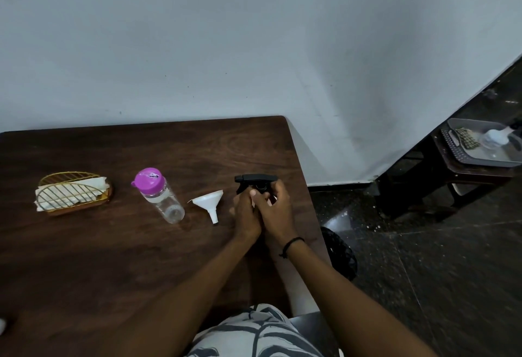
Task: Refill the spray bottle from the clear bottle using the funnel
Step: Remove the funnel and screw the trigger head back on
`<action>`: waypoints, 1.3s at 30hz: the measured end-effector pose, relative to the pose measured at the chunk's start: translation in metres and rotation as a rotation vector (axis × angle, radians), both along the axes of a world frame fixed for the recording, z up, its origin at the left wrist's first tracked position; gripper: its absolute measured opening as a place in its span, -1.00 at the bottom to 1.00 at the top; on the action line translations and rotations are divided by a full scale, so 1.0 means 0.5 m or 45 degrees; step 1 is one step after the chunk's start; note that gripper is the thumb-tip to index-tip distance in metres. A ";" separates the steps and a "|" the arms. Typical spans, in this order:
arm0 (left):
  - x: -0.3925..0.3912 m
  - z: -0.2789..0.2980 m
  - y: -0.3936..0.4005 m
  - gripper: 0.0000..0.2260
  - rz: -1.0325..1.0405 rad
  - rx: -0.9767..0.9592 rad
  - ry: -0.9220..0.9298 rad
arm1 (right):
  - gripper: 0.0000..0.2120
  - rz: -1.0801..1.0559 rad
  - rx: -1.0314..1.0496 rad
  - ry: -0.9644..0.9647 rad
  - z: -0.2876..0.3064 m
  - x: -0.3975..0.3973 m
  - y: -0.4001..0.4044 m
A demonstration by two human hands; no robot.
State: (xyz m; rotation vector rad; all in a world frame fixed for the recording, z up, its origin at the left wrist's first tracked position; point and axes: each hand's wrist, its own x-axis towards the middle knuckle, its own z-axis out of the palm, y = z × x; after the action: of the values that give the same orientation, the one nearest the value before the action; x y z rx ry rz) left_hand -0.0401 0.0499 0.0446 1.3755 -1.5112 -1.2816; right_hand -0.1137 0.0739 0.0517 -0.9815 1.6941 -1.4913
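Both hands meet near the right edge of the table, forearms reaching in from below and converging at the spray bottle. The left hand wraps the bottle's body, thumb up against it; the right hand curls its fingers round the neck just under the black trigger head, a dark band on its wrist. The bottle stands upright, its body almost wholly hidden by the hands, and the head's long axis runs left to right with the nozzle pointing left. One white funnel lies on its side just left of the spray bottle, wide mouth toward the wall, spout toward the person. One clear bottle with a purple cap stands left of the funnel, cap on, liquid showing near its shoulder. One gold wire holder with white napkins sits well left of that. Far right of the spray bottle, off the table, a grey tray rests on a dark stool.
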 end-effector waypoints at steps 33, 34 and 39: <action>0.003 -0.042 -0.012 -0.71 0.026 -0.218 -0.348 | -0.76 -0.023 0.051 0.129 -0.001 -0.015 -0.008; 0.003 -0.041 -0.012 -0.73 0.042 -0.245 -0.380 | -0.78 -0.016 0.059 0.152 0.003 -0.014 -0.007; 0.008 -0.050 -0.018 -0.89 0.034 -0.313 -0.457 | -0.75 0.020 0.104 0.303 0.014 -0.025 -0.013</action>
State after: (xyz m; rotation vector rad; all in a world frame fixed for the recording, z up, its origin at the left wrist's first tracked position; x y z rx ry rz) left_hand -0.0359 0.0409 0.0196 1.5085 -1.8134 -0.8260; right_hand -0.1262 0.0675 0.0589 -1.1621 1.8925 -1.3258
